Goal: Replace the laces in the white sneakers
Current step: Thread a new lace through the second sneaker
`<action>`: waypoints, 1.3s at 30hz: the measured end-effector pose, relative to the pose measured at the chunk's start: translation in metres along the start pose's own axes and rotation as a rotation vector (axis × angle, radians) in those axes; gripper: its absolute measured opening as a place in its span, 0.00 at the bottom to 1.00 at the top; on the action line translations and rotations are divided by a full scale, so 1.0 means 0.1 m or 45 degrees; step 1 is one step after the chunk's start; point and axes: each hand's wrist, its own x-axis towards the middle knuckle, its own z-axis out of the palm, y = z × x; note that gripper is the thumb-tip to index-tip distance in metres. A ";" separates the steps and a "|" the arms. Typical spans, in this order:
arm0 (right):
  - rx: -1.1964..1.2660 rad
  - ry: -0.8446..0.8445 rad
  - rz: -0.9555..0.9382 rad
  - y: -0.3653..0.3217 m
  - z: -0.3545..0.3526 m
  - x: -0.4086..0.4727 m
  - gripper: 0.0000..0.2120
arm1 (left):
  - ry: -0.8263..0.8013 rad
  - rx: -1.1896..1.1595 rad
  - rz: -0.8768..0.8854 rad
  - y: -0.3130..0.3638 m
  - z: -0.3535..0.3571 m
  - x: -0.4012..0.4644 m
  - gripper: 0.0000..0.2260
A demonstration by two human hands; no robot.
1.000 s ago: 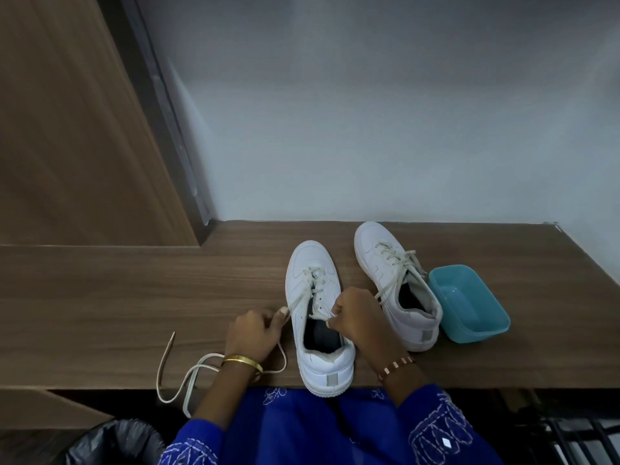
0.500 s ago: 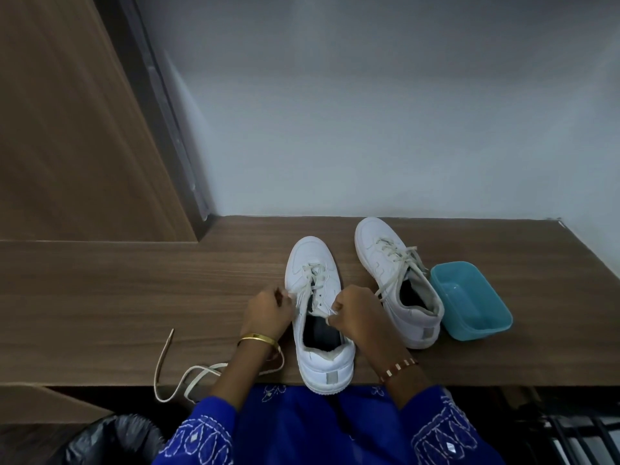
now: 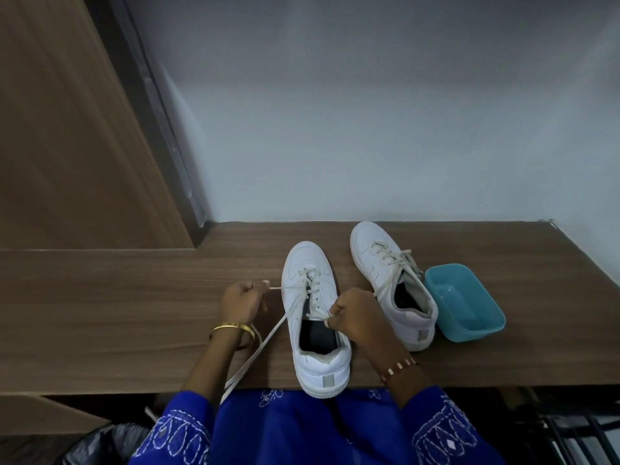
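Observation:
Two white sneakers stand on the wooden counter (image 3: 100, 313). The near sneaker (image 3: 315, 330) is in front of me, heel at the front edge, partly laced with a cream lace (image 3: 265, 344). My left hand (image 3: 241, 302) pinches the lace end just left of the shoe, pulling it sideways out of an eyelet. The lace's long tail runs down past my wrist and over the counter edge. My right hand (image 3: 355, 318) grips the shoe's right eyelet flap beside the opening. The second sneaker (image 3: 392, 280), fully laced, stands to the right.
A teal plastic tub (image 3: 466, 303) sits right of the second sneaker. A wooden panel rises at the left and a white wall stands behind. A black bin bag (image 3: 104, 444) lies below the counter at lower left.
My left hand has moved up and left, drawing the lace taut out of the shoe. The loose lace loops that lay on the counter have been pulled straight.

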 end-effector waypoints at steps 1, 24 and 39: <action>0.019 -0.007 -0.005 0.01 -0.01 0.01 0.12 | 0.011 -0.058 -0.010 0.02 -0.02 0.00 0.21; 0.729 -0.129 -0.166 -0.68 0.22 -0.21 0.06 | -0.336 -1.416 -0.691 0.54 -0.22 -0.02 0.11; 1.212 -0.066 0.098 -0.56 -0.31 -0.07 0.15 | -0.147 -1.319 -0.850 0.28 -0.25 0.06 0.14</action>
